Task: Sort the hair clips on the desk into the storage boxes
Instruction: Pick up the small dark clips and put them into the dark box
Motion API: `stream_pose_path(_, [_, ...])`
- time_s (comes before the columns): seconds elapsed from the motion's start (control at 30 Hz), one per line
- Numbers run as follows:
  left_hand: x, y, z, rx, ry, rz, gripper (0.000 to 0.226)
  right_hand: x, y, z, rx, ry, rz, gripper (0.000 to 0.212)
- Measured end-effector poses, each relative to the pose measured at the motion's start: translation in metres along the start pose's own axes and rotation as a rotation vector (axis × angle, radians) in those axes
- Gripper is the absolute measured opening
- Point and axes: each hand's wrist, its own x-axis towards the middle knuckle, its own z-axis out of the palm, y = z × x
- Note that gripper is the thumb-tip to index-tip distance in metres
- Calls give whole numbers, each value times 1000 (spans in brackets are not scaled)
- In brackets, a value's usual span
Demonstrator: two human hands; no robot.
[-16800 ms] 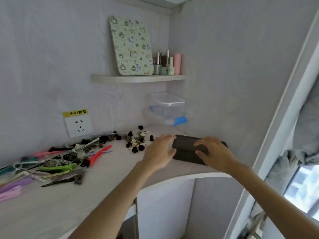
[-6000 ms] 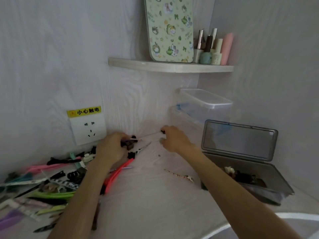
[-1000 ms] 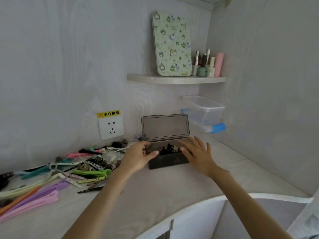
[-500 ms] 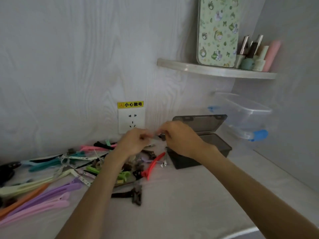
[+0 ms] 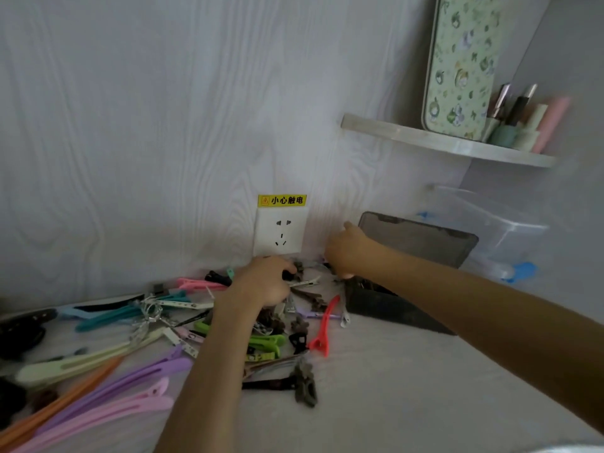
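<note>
Many hair clips lie heaped on the desk (image 5: pixel 408 403): a red clip (image 5: pixel 324 325), a green clip (image 5: pixel 266 342), long purple clips (image 5: pixel 114 382), pink clips (image 5: pixel 108 413) and a dark flower clip (image 5: pixel 304 384). My left hand (image 5: pixel 261 284) is over the back of the heap, its fingertips curled on a small dark clip (image 5: pixel 295 268). A dark storage box (image 5: pixel 389 307) stands to the right with its lid (image 5: pixel 418 240) raised and dark clips inside. My right hand (image 5: pixel 348 253) hovers at the box's left end, fingers bent down; what they hold is hidden.
A wall socket (image 5: pixel 280 235) with a yellow label sits just behind the hands. A clear plastic box (image 5: pixel 490 223) with a blue latch (image 5: pixel 523 271) stands in the corner. A shelf (image 5: pixel 441 143) above carries a patterned tin and bottles. Long teal (image 5: pixel 114 315) and orange clips (image 5: pixel 58 400) lie at left.
The hands, held together half a second ago, have parted: the left has dropped onto the heap and the right has moved toward the dark box. The view has closed in.
</note>
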Motion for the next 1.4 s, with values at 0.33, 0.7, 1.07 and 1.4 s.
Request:
stream_pose_path(0.33, [-8, -4, -10, -199, 72, 39, 57, 14, 11, -12, 372, -174, -139, 32])
stream_pose_path(0.7, [-7, 4, -4, -102, 13, 97, 35, -6, 14, -25, 882, -101, -166, 43])
stream_pose_path(1.07, [-13, 14, -22, 23, 75, -41, 18, 0, -16, 1, 896, 186, -86, 24])
stream_pose_path(1.4, [6, 52, 24, 242, -5, 149, 36, -92, 61, 49, 1233, 11, -296, 16])
